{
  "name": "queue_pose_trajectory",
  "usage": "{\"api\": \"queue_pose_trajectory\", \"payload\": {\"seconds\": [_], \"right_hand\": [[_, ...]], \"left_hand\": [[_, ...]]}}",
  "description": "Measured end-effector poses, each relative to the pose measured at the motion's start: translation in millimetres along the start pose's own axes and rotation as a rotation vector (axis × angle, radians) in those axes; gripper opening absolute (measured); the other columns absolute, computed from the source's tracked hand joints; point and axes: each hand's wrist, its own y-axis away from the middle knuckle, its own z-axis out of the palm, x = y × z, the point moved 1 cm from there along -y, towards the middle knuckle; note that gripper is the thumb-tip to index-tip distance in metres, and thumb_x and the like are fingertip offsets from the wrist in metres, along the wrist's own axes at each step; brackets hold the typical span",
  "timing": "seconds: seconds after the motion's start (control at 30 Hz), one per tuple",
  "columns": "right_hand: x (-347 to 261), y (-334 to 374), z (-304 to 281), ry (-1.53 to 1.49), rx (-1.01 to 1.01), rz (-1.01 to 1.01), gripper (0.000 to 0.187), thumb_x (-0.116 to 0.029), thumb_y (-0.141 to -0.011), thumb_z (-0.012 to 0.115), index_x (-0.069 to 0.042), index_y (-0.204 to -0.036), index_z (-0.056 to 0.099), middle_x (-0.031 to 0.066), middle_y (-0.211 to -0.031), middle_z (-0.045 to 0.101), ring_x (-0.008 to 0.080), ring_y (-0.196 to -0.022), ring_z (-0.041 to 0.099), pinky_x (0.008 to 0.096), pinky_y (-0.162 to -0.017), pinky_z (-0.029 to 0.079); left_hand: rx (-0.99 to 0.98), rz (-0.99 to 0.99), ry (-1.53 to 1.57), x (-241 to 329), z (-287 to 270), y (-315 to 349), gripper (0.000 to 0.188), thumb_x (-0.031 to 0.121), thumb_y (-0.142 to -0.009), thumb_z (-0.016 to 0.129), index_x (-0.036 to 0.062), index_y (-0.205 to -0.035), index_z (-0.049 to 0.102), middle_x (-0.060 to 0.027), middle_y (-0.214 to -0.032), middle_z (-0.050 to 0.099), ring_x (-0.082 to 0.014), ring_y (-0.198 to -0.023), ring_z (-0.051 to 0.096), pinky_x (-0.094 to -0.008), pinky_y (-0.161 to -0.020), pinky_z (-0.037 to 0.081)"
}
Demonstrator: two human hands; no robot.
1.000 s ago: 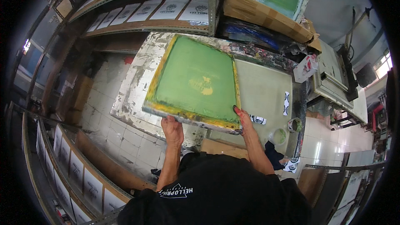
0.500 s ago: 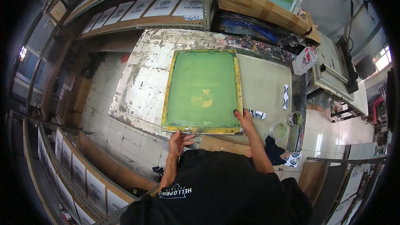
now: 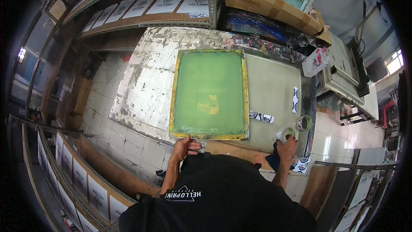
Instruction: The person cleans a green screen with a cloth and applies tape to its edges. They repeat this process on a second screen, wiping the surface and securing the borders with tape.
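Observation:
A screen printing frame (image 3: 209,86) with green mesh, a yellowish stained rim and a small pale design lies on the worn table. My left hand (image 3: 186,146) grips its near edge, thumb on top, fingers below the rim pointing right. My right hand (image 3: 286,148) is at the near side of a clear round tub (image 3: 284,132), fingers apart and fingertips dark; whether they press on the tub is unclear. Beside that wrist hangs a dark blue cloth (image 3: 273,160), partly hidden by the hand. A second small round container (image 3: 304,123) stands just right of the tub.
Patterned strips (image 3: 262,117) lie on the pale table panel (image 3: 274,81). A stained white box (image 3: 315,62) stands at the far right corner. Metal racks (image 3: 212,0) with printed sheets rise behind and at left. A cardboard box (image 3: 270,6) holds more screens.
My right hand has left the frame's near right corner and moved right and nearer, to the clear tub. My left hand stays at the frame's near edge.

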Motion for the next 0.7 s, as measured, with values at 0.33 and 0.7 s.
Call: {"api": "queue_pose_trajectory", "payload": {"seconds": [0.33, 0.7], "right_hand": [[-41, -19, -21, 0.211, -0.026, -0.048, 0.032, -0.015, -0.073, 0.069, 0.000, -0.101, 0.067, 0.0176, -0.099, 0.067, 0.0366, -0.101, 0.060, 0.0495, -0.084, 0.044], [-184, -36, -54, -0.955, -0.492, -0.479, 0.023, -0.009, -0.088, 0.064, 0.004, -0.105, 0.058, 0.0132, -0.090, 0.066, 0.0179, -0.082, 0.060, 0.0334, -0.077, 0.048]], "left_hand": [[0.174, -0.006, -0.479, 59, 2, 37, 0.069, 0.064, -0.090, 0.051, -0.0030, -0.082, 0.065, -0.0115, -0.062, 0.066, -0.0198, -0.053, 0.065, -0.0277, -0.043, 0.044], [0.118, 0.763, -0.457, 152, 102, 46, 0.043, 0.038, -0.098, 0.053, -0.0013, -0.110, 0.065, -0.0092, -0.103, 0.068, -0.0150, -0.089, 0.061, -0.0272, -0.069, 0.048]]}}
